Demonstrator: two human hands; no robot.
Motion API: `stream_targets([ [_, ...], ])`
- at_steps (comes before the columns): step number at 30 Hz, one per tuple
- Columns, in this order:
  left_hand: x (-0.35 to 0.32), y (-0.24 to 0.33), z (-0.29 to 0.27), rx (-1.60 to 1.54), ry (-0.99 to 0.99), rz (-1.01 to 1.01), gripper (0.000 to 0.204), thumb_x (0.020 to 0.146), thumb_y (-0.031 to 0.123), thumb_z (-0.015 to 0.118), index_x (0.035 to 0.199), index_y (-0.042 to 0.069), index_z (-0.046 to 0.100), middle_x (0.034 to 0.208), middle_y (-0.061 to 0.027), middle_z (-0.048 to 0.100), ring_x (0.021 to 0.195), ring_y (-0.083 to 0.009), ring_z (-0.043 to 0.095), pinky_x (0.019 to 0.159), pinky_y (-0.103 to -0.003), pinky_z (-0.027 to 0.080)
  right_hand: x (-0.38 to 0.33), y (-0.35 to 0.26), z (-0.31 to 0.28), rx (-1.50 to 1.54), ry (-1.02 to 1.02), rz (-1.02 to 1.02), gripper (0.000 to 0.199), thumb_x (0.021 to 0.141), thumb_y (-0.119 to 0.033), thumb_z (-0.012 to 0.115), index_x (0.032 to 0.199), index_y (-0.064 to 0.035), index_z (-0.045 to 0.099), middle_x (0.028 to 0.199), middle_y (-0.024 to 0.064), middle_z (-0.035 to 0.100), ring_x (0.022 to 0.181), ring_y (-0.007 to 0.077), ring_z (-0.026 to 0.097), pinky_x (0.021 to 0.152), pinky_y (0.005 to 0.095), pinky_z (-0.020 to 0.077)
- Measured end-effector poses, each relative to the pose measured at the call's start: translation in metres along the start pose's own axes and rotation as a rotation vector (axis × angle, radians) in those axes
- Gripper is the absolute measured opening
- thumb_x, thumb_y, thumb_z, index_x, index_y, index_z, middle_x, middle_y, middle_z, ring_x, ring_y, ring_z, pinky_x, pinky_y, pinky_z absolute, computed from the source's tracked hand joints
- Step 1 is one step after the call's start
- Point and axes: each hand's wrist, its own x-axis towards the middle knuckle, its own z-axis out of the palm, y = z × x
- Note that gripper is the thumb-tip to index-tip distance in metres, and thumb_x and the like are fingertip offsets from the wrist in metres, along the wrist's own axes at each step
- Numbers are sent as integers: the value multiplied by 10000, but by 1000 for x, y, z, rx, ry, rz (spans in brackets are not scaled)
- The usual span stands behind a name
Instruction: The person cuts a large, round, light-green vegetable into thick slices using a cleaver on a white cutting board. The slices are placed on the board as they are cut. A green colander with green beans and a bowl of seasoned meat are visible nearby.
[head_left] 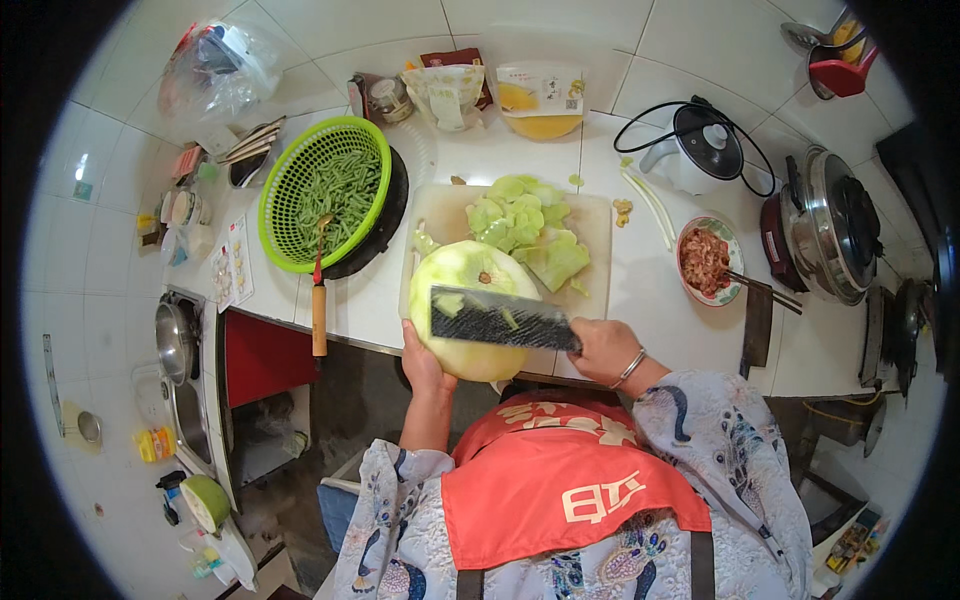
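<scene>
A red apron [560,480] over a patterned blouse lay closest to the lens, with both forearms reaching up from it toward the cutting board [596,235]. The cabbage [465,310], a big pale green head, sat on the board's near edge, partly overhanging it toward the person. The left hand [422,365] was cupped against the cabbage's lower left side, fingers wrapped on it to steady it. The right hand [603,348], bangle at the wrist, was closed around the handle of a cleaver [500,318], just right of the cabbage. The cleaver's dark blade ran nearly level from the right hand leftward across the cabbage's upper face, its long axis lying left to right and tilted slightly down toward the handle, its far tip ending above the left hand. So the cabbage lay left of the knife hand and directly against the holding hand. Beyond the cabbage, cut leaves [525,225] were heaped on the board. Left of the board stood a green colander [290,170] of green beans; right of it, a bowl of minced meat [706,262] with chopsticks.
</scene>
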Motion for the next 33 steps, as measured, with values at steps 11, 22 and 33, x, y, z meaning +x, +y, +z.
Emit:
stream_targets([
  [11,9,-5,-16,-107,-59,-11,298,914,205,500,1166,49,529,1072,-102,604,944,-263,614,803,-423,538,23,-15,0,-6,-95,-146,238,745,-266,651,814,-51,577,711,169,630,680,357,630,619,446,507],
  [22,4,-13,-13,-124,-49,20,319,923,218,493,1196,55,510,1083,-98,598,956,-253,607,826,-406,521,16,-31,-2,63,-145,-50,186,714,-181,632,811,-40,558,704,191,614,680,387,607,637,458,496],
  [33,9,-11,-12,-74,-57,-19,451,1005,361,302,1224,5,472,1142,-129,585,991,-248,603,859,-373,495,5,-13,-14,-3,-204,69,227,763,-238,605,854,-31,601,773,199,644,745,385,631,685,463,511],
])
